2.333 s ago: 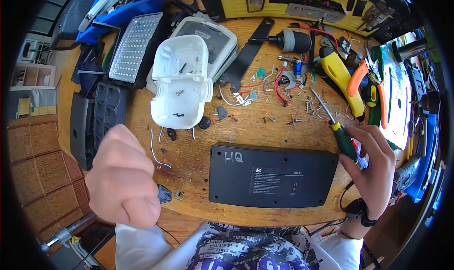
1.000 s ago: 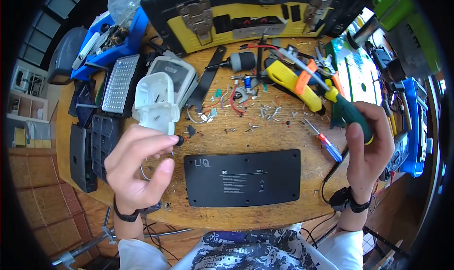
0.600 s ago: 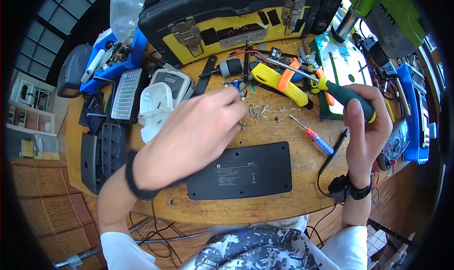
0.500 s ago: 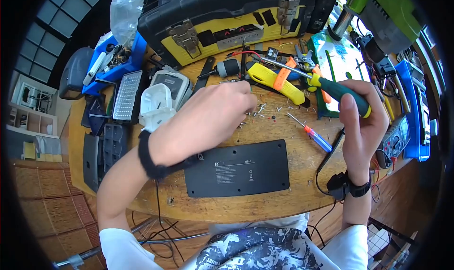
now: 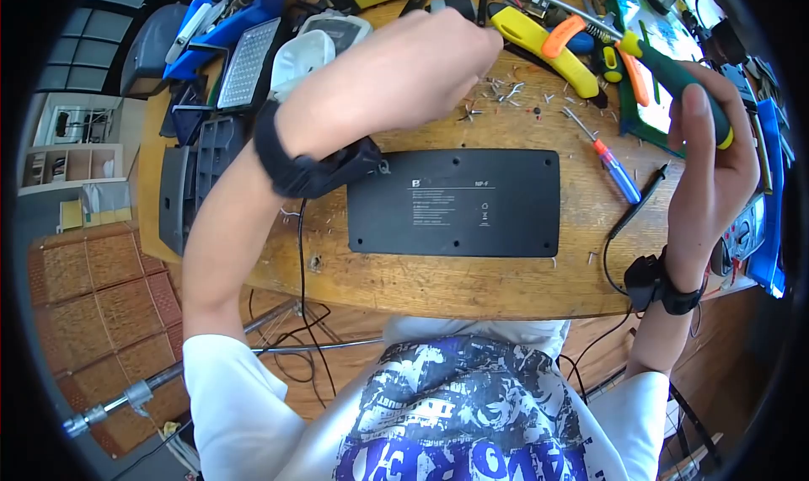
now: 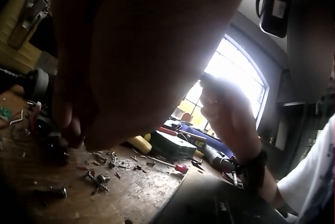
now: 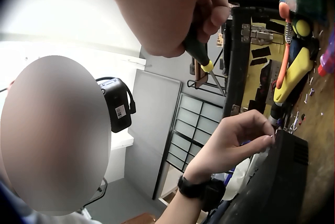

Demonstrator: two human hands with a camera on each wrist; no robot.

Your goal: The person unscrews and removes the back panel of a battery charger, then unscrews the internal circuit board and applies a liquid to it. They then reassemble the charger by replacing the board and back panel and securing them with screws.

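Note:
The left hand [image 5: 400,72] reaches across the table beyond the black panel [image 5: 455,203], its fingers bent downward. In the right wrist view, the left hand's [image 7: 235,143] thumb and forefinger tips are close together; whether they pinch anything small is unclear. Dark shadow hides part of the left hand [image 6: 73,114] in the left wrist view. Raised at the right, the right hand [image 5: 712,157] grips a green-and-yellow screwdriver [image 5: 683,85], its shaft pointing up and left. The panel lies flat, screw holes along its edges. A red-and-blue screwdriver [image 5: 618,171] rests to its right.
Loose screws [image 5: 506,92] lie beyond the panel, near a yellow-handled tool [image 5: 543,50] and orange-handled pliers [image 5: 565,34]. White container [image 5: 303,58], bit case [image 5: 249,60] and dark trays [image 5: 221,157] stand at the left. Cables run by both wrists; a multimeter [image 5: 746,228] is at the right.
The left hand has swung from the left side to the area beyond the panel. The right hand has lifted the green screwdriver off the table. The head view has tilted down.

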